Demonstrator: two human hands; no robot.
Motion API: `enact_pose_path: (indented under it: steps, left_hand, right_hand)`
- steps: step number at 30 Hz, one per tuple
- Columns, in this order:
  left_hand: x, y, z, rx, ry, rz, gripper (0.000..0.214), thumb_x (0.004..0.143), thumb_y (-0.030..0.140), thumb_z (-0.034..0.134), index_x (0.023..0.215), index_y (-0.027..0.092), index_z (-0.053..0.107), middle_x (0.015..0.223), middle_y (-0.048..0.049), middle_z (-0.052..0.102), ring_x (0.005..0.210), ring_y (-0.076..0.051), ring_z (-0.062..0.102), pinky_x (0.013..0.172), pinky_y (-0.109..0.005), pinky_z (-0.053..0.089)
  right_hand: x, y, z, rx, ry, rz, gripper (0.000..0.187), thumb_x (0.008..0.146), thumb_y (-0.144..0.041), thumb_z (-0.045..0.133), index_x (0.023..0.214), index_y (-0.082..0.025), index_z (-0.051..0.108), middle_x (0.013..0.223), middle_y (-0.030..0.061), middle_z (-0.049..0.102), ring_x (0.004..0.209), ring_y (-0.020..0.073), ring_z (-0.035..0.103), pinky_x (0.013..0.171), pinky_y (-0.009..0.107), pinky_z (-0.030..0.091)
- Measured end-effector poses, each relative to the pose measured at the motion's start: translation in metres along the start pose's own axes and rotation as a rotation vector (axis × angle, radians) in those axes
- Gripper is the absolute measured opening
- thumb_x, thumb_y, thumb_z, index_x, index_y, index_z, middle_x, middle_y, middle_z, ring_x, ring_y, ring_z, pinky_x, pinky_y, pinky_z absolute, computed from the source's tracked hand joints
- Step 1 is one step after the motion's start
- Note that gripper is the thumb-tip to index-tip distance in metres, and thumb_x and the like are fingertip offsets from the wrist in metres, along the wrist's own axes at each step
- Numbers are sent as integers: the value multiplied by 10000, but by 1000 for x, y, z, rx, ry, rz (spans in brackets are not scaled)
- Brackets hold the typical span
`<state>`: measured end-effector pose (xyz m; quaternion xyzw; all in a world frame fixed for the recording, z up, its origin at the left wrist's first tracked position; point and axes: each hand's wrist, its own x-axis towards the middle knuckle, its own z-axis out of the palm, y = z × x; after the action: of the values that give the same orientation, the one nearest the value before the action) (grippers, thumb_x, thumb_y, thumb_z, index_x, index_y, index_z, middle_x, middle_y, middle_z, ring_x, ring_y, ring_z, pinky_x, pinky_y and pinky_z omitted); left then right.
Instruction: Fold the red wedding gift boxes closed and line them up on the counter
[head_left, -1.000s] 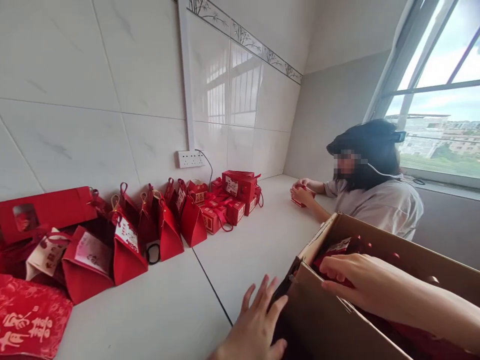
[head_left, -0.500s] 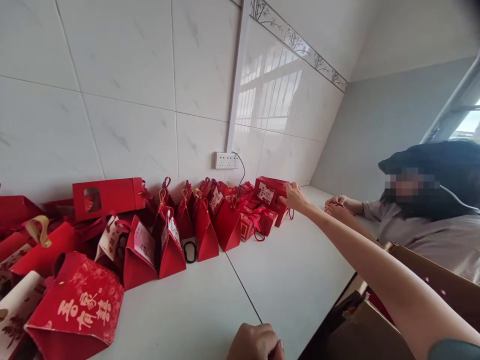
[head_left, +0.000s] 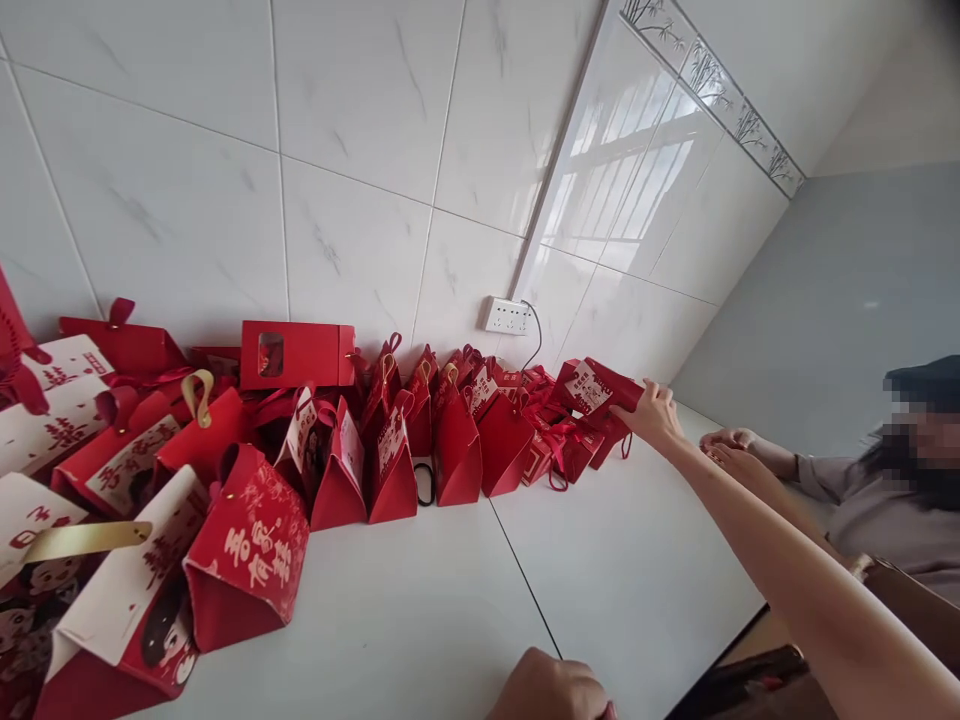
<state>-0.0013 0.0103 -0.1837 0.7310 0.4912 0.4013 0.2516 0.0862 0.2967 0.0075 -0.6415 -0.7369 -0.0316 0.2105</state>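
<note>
- Fingers (head_left: 658, 392) of the right hand (head_left: 652, 415) are drawn in narrow, pinching the right end of the red box (head_left: 602, 388); thumb on the near side, fingertips over the far side, partly hidden.
- Left fingers: left hand (head_left: 553, 688) is curled at the bottom edge of view, partly cut off. Back of the hand shows; can't tell if anything is inside it.
- Box location: far end of the row, near the wall, above the small boxes (head_left: 575, 452). Can't tell if it rests on them or is just clear.
- Grip is on one end only, so the box likely wants to twist. Pinch firm enough to stop that, light enough not to dent the card.
- Move the box slowly, straight up or straight down; sideways drag probably knocks the small boxes.
- Watch the ribbon (head_left: 557, 470) looped in front of the small boxes, easy snag.
- Arm is at long reach across the tabletop (head_left: 390, 625). Leaning in would steady the wrist.
- Clearance: pouches (head_left: 456, 462) stand just left of the small boxes; co-worker's hands (head_left: 727, 450) are near on the right. Avoid swinging either way.
</note>
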Motion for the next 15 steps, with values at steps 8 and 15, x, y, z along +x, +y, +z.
enact_pose_path:
  steps: [8, 15]
  left_hand:
    - [10, 9, -30, -503, 494, -234, 369, 894, 445, 367, 624, 199, 422, 503, 29, 374, 454, -115, 362, 443, -230, 255]
    - [-20, 10, -104, -475, 709, -136, 669, 759, 752, 410, 1113, 194, 518, 1210, -121, 558, 1166, -266, 512, 994, -392, 403]
  right_hand:
    - [-156, 4, -3, 824, 207, -6, 766, 685, -629, 617, 1275, -183, 420, 1197, 152, 537, 1087, 307, 568, 928, 460, 488]
    - [-309, -4, 69, 862, -211, -273, 539, 808, -563, 557, 1198, -200, 478, 1146, 141, 644, 1065, 324, 621, 929, 524, 494]
